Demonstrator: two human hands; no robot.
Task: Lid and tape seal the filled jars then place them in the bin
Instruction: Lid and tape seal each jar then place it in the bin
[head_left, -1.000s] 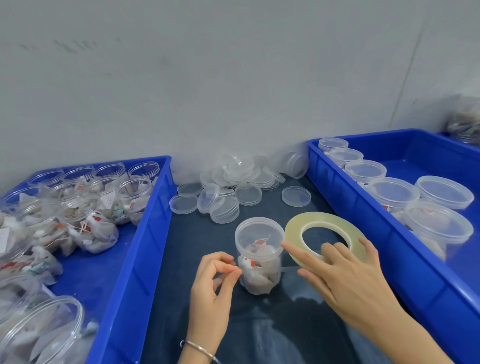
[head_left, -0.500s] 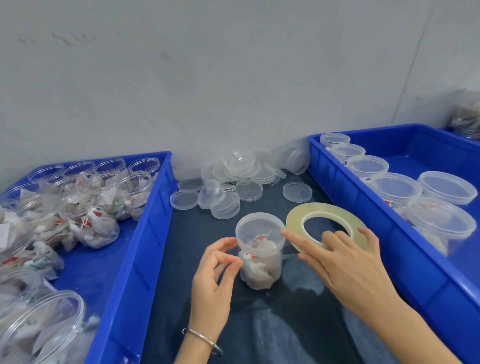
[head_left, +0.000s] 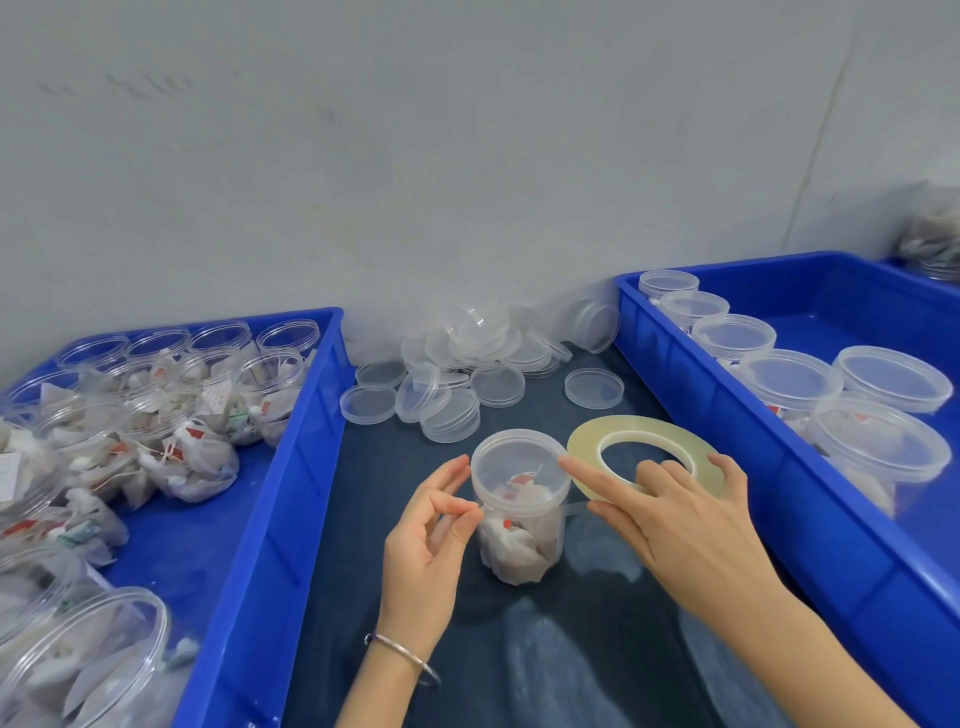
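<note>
A clear lidded jar (head_left: 519, 506) filled with tea bags stands on the dark cloth between two blue bins. My left hand (head_left: 428, 540) pinches the end of a clear tape strip against the jar's left side, just under the lid. My right hand (head_left: 670, 512) holds the flat yellowish tape roll (head_left: 641, 434) to the right of the jar, fingers hooked into its hole, index finger stretched toward the lid. A thin strip of tape runs from the roll to the jar.
The left blue bin (head_left: 291, 499) holds several open filled jars (head_left: 171, 415). The right blue bin (head_left: 810, 519) holds several lidded jars (head_left: 789, 384). A pile of loose clear lids (head_left: 467, 374) lies against the wall behind the jar.
My left hand has moved up and right until its pinched fingers touch the jar under the lid. My right hand and the roll have barely shifted.
</note>
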